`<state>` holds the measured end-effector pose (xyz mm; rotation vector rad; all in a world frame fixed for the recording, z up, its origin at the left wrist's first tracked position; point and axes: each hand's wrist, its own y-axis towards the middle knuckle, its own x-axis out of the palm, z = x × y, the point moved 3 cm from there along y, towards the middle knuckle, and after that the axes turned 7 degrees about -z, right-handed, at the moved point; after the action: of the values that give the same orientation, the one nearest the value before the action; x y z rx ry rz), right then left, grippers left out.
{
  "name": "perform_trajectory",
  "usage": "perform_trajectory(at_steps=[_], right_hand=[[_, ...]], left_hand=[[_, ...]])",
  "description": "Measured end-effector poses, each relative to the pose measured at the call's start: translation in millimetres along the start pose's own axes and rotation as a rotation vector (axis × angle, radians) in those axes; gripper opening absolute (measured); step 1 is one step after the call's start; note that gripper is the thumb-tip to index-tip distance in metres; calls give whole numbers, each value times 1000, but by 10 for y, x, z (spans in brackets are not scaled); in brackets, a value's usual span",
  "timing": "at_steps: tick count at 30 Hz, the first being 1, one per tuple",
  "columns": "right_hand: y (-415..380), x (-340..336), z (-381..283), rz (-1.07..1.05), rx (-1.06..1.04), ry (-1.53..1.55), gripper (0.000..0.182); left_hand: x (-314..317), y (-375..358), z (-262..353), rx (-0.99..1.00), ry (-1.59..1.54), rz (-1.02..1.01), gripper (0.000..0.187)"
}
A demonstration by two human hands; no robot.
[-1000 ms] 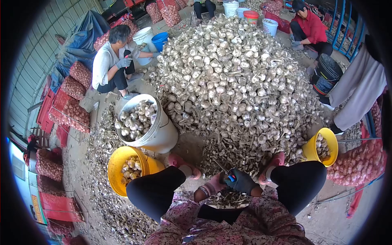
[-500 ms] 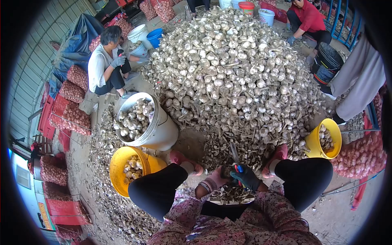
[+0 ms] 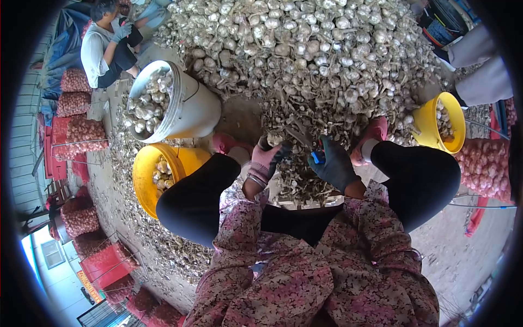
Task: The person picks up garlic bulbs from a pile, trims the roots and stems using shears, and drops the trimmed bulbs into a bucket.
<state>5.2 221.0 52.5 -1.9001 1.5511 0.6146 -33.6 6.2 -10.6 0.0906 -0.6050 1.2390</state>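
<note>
My left hand (image 3: 266, 161), in a pink glove with dark fingertips, is closed around a garlic bulb (image 3: 276, 135), mostly hidden by the fingers. My right hand (image 3: 333, 165), in a dark grey glove, grips pruning shears (image 3: 299, 134) by their blue and red handles. The blades point up and left, close to the bulb. Both hands are between my knees, above a litter of cut garlic stalks (image 3: 308, 191). Beyond them rises a large heap of garlic bulbs (image 3: 305, 52) with dry stems.
At my left stand a white bucket (image 3: 199, 109) and a yellow bucket (image 3: 193, 162), both holding bulbs. Another yellow bucket (image 3: 425, 121) is at my right. A person (image 3: 98, 54) squats at upper left; someone's grey trouser legs (image 3: 485, 82) show at right. Filled red net sacks (image 3: 485, 166) lie around.
The view has tipped downward, so the heap and buckets sit higher in it. My hands have moved apart, and the shears' blades have swung from pointing away to pointing left toward my left hand.
</note>
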Motion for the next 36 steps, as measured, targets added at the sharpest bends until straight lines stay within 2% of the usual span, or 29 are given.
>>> perform_trajectory(at_steps=[1,3,5,6,8,9,14,16,21,24,25,26,29,31,32,33,34,35,36], right_hand=[[-10,4,-70,11,-94,-104,60],[-35,96,-62,5,-97,-134,65],[-30,162,-43,-61,-81,-188,74],[-18,150,-65,-67,-70,-181,74],[-2,173,-86,-133,-50,-266,75],[-1,208,-68,-121,-55,-249,77],[37,235,-68,-333,80,-251,83],[28,222,-123,-400,54,-112,83],[-25,275,-124,-301,-44,-166,86],[-33,276,-100,-427,58,-166,85],[-51,282,-76,-394,39,-169,74],[-69,301,-41,-390,47,-165,74],[-119,377,59,-369,20,-184,51],[-145,417,129,-363,27,-177,47],[-152,437,168,-363,32,-175,42],[-112,450,229,-359,35,-174,42],[-51,477,334,-422,127,-209,37],[-10,502,421,-482,219,-243,33],[0,519,506,-469,220,-242,33]], left_hand=[[-72,34,-24,19,10,54,41],[-96,68,-44,31,18,111,43],[-15,47,-7,110,392,193,45],[93,18,96,95,394,192,45],[363,-44,387,32,972,226,56],[368,-25,380,-7,996,232,65],[301,-38,238,-53,1120,175,68],[274,-48,268,6,1277,180,68],[270,-20,362,70,1314,236,58],[332,-57,356,45,1321,217,58],[330,-76,328,93,1358,228,58],[341,-96,313,92,1359,218,58],[469,-167,373,94,1363,170,60],[534,-183,388,-26,1263,138,58],[525,-186,364,-25,1265,134,58],[489,-177,296,-77,1081,96,57],[478,-183,247,-129,896,57,56],[555,-216,181,-60,752,-26,57],[669,-247,133,12,607,-110,59]])
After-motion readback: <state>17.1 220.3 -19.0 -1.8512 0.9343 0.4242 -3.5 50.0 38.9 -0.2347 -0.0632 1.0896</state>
